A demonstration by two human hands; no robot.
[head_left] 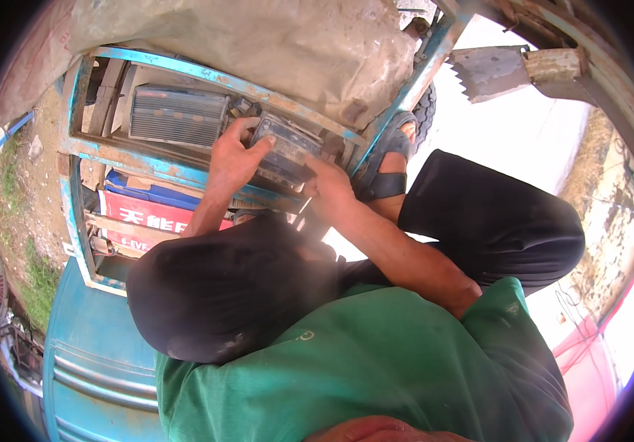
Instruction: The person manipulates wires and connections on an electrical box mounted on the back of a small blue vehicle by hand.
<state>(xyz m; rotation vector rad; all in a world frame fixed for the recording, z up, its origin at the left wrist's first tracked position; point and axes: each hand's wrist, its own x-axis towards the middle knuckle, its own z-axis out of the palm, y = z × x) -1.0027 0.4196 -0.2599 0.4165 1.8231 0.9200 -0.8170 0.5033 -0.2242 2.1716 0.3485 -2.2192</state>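
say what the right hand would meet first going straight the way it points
Probably the dark rectangular box, immediately ahead of the right hand; unclear depth leaves contact uncertain.

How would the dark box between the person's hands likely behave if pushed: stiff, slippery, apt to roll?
The dark box is probably stiff, judging by its straight edges. Rolling seems unlikely, since its shape is blocky rather than round. Its dusty, worn-looking surface suggests it may not be very slippery.

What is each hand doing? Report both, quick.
Left hand: thumb on the dark box; whether it grips cannot be told.
Right hand: closed, fingers curled beside the box; what it holds, if anything, cannot be told.
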